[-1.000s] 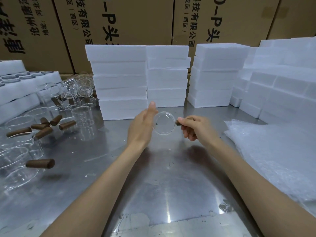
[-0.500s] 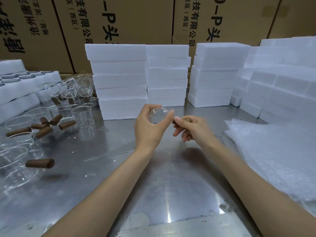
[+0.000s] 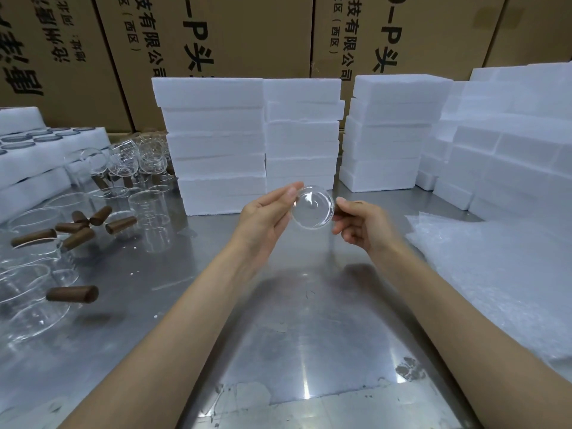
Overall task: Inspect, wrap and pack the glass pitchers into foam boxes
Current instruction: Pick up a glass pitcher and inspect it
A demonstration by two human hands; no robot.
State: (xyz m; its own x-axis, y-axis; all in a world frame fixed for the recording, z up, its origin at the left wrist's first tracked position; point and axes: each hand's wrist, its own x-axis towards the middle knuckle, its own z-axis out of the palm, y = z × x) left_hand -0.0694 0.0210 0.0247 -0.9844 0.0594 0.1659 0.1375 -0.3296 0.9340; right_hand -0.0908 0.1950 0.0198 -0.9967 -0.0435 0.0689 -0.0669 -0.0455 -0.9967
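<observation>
Pitcher held up above bench, round face turned toward camera, long axis pointing away. Right hand grips its handle side, fingers curled; left hand open, fingertips steadying opposite rim. Wrap sheets lie rightward, nearer right hand

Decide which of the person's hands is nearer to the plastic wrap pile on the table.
Right. The right hand is beside the wrap pile, just to its left, gripping the pitcher. The left hand is farther off, beyond the pitcher.
</observation>
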